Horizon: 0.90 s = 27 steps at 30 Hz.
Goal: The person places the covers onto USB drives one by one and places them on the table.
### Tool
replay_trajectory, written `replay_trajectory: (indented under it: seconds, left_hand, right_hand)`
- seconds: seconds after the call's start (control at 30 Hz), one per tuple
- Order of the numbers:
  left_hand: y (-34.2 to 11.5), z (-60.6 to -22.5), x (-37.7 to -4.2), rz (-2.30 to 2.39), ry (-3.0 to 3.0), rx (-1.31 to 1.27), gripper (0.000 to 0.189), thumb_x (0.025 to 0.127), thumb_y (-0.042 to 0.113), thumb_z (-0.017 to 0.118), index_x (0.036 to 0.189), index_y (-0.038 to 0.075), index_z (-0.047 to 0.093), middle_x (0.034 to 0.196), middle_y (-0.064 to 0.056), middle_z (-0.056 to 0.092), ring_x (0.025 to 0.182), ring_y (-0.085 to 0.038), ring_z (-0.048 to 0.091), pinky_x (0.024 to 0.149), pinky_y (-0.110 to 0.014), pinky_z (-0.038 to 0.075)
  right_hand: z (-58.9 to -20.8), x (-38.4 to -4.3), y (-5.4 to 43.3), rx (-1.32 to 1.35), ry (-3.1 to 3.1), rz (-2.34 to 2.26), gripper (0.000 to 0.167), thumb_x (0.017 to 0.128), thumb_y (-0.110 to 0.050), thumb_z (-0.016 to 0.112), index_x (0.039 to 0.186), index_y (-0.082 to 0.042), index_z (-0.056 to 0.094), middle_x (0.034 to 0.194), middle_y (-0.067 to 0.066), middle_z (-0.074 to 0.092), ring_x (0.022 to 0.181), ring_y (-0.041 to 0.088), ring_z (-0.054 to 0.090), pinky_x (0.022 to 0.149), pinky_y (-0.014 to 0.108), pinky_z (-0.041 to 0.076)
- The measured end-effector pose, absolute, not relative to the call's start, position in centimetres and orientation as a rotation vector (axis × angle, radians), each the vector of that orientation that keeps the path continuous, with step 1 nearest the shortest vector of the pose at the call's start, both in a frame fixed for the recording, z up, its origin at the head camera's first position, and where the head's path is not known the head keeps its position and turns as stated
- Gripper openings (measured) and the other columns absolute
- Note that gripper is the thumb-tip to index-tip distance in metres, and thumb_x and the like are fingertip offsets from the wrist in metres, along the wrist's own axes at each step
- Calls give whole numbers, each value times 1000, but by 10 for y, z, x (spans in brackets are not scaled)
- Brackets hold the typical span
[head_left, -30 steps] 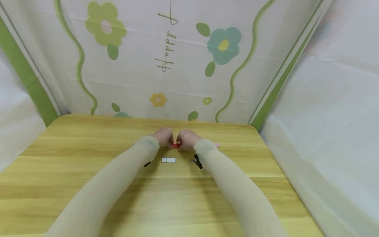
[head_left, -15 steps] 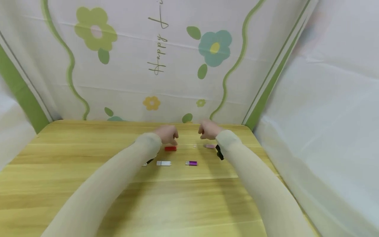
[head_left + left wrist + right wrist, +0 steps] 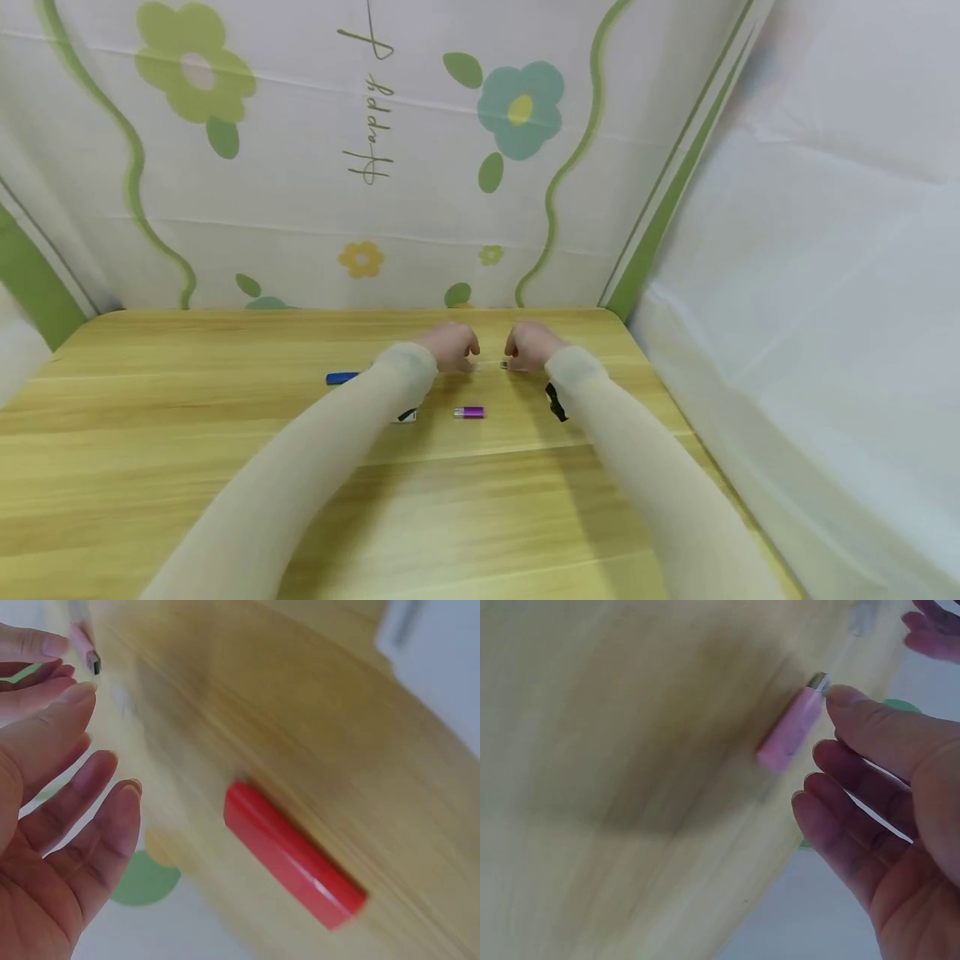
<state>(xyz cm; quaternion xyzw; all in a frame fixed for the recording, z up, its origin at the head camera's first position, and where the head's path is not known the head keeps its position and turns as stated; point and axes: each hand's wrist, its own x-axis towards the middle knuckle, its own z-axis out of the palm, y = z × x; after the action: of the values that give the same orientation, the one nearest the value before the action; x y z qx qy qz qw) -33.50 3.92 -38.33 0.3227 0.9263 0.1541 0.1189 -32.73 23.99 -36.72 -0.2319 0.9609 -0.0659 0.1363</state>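
My left hand [image 3: 452,346] hovers near a small clear piece [image 3: 124,697], fingers loosely bent and holding nothing. A red USB stick [image 3: 294,856] lies on the table behind it in the left wrist view; the left arm hides it in the head view. My right hand [image 3: 531,346] is over a pink USB stick [image 3: 789,731], which has its metal plug bare. The right thumb tip is right at that plug in the right wrist view, and the other fingers are loosely bent beside the stick. The two hands face each other, a short gap apart.
Nearer my body, a purple USB stick [image 3: 469,412] lies on the wooden table [image 3: 420,517]. A blue stick [image 3: 342,378] is left of the left forearm, and a white stick [image 3: 405,418] is partly hidden under that wrist. A flowered curtain [image 3: 300,200] stands at the table's back edge.
Both hands were together at the red USB stick, then parted. The left hand has moved right, off the red stick; the right hand has gone right and come down to the pink stick.
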Motion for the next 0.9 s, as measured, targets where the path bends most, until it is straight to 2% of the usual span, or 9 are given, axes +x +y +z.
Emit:
replay_trajectory:
  seconds: [0.13,0.27,0.37,0.47,0.53,0.6,0.73,0.9]
  left_hand:
    - [47,-388,-339,460,2707,981,29,89,14,75,115,1,71,109,-11,69,102,-26,64,91,-39,51]
    - [51,-392,-342,440,2702,998,22,91,10,72,111,1,73,112,-12,70,103,-26,65,90,-39,52]
    - [54,-396,-345,419,2707,1021,12,89,8,72,99,3,77,100,-7,73,86,-18,66,80,-33,54]
    - [55,-398,-346,422,2694,1019,7,87,6,73,82,4,76,77,-3,69,63,-12,53,63,-29,48]
    - [56,-399,-347,419,2695,998,10,87,6,74,77,6,73,71,-1,65,60,-11,48,60,-27,45]
    - [57,-400,-347,406,2697,980,8,87,7,75,79,7,72,71,0,64,61,-11,51,63,-27,48]
    - [59,-401,-347,349,2719,974,6,87,10,77,89,8,72,83,0,68,75,-14,61,75,-30,53]
    - [62,-400,-348,301,2726,985,10,89,13,76,88,8,67,80,0,64,75,-16,61,73,-30,52]
  right_hand:
    - [-377,-327,243,-679,2785,-224,8,91,-9,71,93,-6,78,92,5,71,77,16,59,72,31,51]
    - [-383,-328,244,-640,2799,-231,8,91,-13,72,92,-9,78,88,1,71,78,13,61,75,30,53]
    - [-385,-329,244,-609,2809,-225,6,91,-14,74,92,-10,78,87,-1,71,81,13,63,77,30,53]
    - [-385,-328,241,-594,2820,-212,5,90,-13,75,89,-9,78,85,0,71,80,14,64,77,31,54]
    - [-385,-327,239,-594,2831,-205,5,89,-12,75,87,-9,78,84,-1,71,79,14,63,77,31,54]
    - [-385,-326,238,-585,2842,-201,5,89,-11,75,85,-9,78,83,-1,71,77,13,62,76,30,54]
    - [-385,-325,237,-570,2859,-198,6,89,-10,75,84,-9,78,82,-1,71,75,12,61,75,29,53]
    - [-387,-322,236,-554,2874,-196,7,89,-10,75,83,-8,77,83,1,71,75,14,61,76,30,53]
